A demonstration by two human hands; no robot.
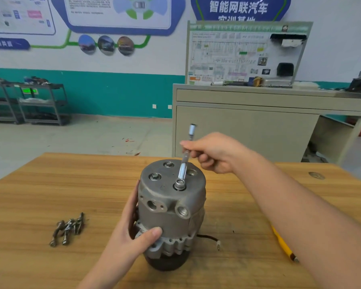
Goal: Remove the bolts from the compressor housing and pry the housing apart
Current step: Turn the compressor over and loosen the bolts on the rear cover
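— Where is the compressor housing (171, 205)?
— Upright mid-table, left hand (131, 232) gripping its side. Right hand (215, 153) holds a box wrench (184, 163) on one bolt (179, 184).
— Progress?
— Loose bolts (68, 228) lie at nine o'clock; two more bolts (155, 176) remain. Prying not begun.

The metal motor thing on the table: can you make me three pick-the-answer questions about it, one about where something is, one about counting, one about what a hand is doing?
1. Where is the pile of loose bolts?
A. Left of the compressor
B. On top of it
C. On the floor

2. How many bolts on top have no wrench on them?
A. None
B. Two
C. Five

3. What is the right hand doing?
A. Resting flat
B. Pointing
C. Gripping the wrench

Answers: 1 A, the loose bolts lie on the table left of the compressor. 2 B, two bare bolt heads show. 3 C, the right hand grips the wrench while the left hand steadies the compressor.
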